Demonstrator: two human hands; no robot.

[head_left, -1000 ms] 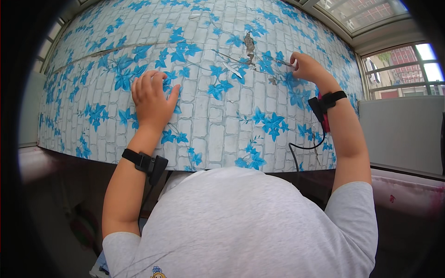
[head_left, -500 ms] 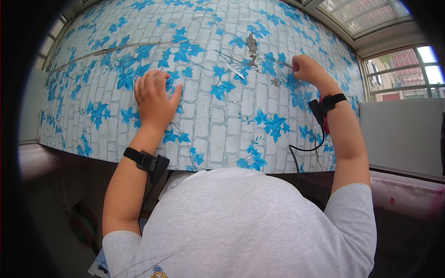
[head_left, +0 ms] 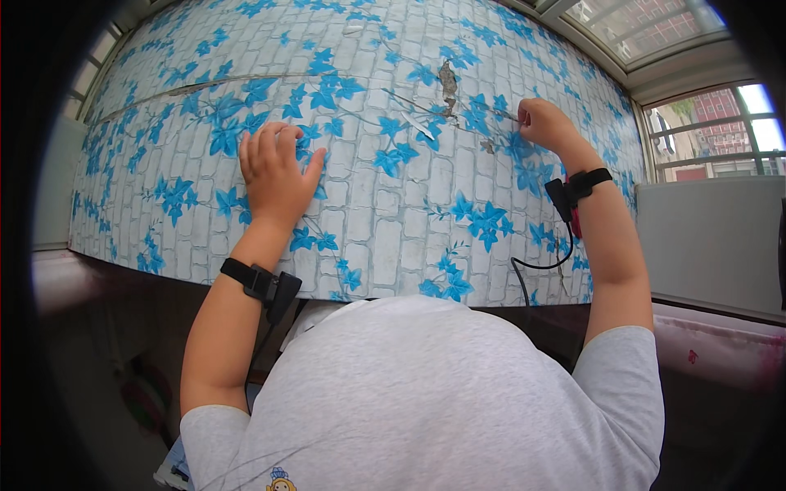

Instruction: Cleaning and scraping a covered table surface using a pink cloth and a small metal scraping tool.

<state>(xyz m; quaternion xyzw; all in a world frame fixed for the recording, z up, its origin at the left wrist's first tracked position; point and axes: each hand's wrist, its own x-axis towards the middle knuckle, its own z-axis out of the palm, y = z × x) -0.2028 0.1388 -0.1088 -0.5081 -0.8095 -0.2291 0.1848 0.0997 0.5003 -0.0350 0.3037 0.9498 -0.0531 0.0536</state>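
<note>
My left hand [head_left: 279, 176] rests on the table cover [head_left: 385, 233], its fingers spread and slightly bent, nothing held. Off to the right, my right hand [head_left: 544, 124] is closed with its fingers curled in. Whatever it may hold is hidden inside the curled fingers. A thin white sliver [head_left: 417, 125] lies between the two hands, nearer to the right one; I cannot tell if it is loose or part of the cover. Beside the right hand, the cover has a torn brown patch [head_left: 448, 86].
The cover shows white bricks and blue leaves, with a long split [head_left: 192, 87] at the far left. Black straps with small boxes sit on both forearms. A black cable [head_left: 540, 264] runs from the right strap [head_left: 578, 187] over the table's near edge. Windows [head_left: 712, 131] stand at the right.
My left hand has shifted very slightly to the right. The right hand stays closed in nearly the same place.
</note>
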